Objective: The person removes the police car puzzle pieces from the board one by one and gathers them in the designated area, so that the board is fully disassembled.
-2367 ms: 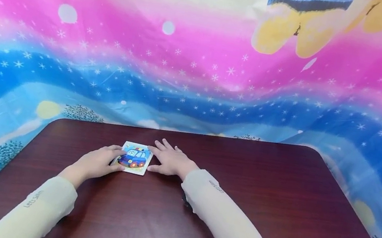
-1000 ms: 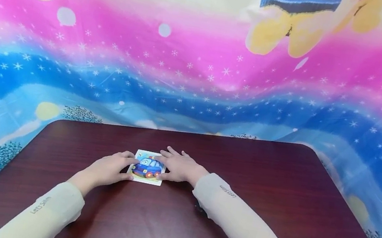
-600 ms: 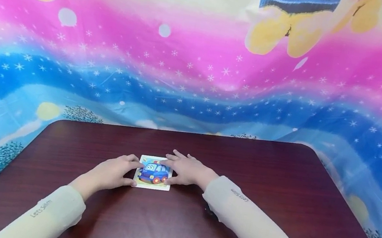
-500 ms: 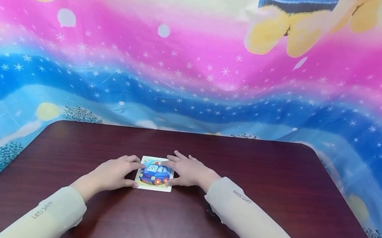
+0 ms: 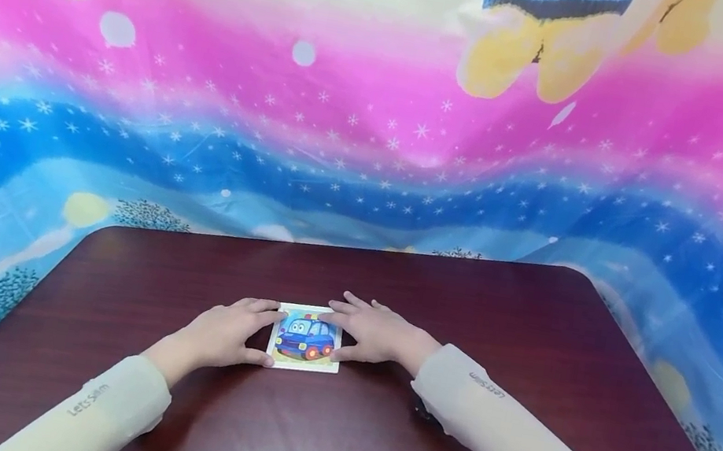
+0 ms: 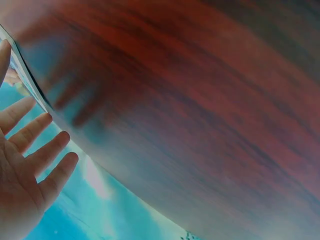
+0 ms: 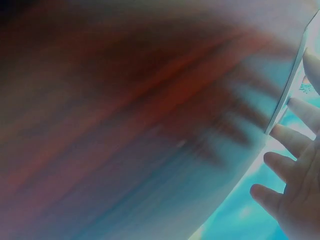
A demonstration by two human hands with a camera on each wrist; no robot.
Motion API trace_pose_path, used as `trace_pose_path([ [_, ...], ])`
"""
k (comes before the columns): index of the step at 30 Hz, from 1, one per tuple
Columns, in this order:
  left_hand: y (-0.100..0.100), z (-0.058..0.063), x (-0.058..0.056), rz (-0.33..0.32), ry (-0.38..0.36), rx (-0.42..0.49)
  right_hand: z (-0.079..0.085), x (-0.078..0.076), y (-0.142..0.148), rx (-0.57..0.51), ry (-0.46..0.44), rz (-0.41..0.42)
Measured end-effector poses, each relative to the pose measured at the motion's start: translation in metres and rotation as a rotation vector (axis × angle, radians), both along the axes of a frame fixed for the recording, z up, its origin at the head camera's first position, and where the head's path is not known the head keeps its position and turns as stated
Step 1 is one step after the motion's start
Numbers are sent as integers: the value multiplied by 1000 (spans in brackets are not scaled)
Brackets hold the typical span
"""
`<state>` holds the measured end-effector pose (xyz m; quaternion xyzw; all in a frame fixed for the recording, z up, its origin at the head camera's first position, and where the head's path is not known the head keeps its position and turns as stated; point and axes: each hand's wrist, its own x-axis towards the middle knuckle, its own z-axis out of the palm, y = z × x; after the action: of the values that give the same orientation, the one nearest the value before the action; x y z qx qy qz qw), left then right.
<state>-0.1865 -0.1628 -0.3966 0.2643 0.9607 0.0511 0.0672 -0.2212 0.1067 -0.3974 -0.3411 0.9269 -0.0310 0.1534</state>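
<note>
A square picture board (image 5: 306, 339) with a white border and a blue cartoon car lies flat on the dark red-brown table in the head view. My left hand (image 5: 222, 331) touches its left edge with the thumb low and the index finger higher up. Against the opposite side rests my right hand (image 5: 379, 337), its thumb and a finger over the right edge. Fairly straight, spread fingers show on the left hand (image 6: 25, 165) and the right hand (image 7: 297, 170) in the wrist views. Only a thin edge of the board (image 6: 25, 70) appears in the left wrist view.
The glossy wooden table (image 5: 494, 335) has rounded far corners and reflects the hands. A colourful curtain (image 5: 377, 132) with snowflakes hangs close behind it and along both sides. Long pale sleeves cover both forearms, and something dark sits under the right cuff.
The board has slid to the right and a little toward me, with both hands moving along at its sides. The head view has shifted slightly.
</note>
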Motion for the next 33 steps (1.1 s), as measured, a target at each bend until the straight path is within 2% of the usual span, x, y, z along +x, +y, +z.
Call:
trace_pose_path([
  [10, 11, -4, 9, -22, 1, -11, -2, 12, 18, -2, 22, 43],
  [18, 20, -4, 16, -41, 46, -54, 0, 25, 29, -27, 20, 54],
  [25, 27, -4, 27, -78, 49, -62, 1, 39, 39, -1, 52, 82],
  [33, 33, -3, 42, -110, 60, -73, 4, 54, 48, -28, 19, 93],
])
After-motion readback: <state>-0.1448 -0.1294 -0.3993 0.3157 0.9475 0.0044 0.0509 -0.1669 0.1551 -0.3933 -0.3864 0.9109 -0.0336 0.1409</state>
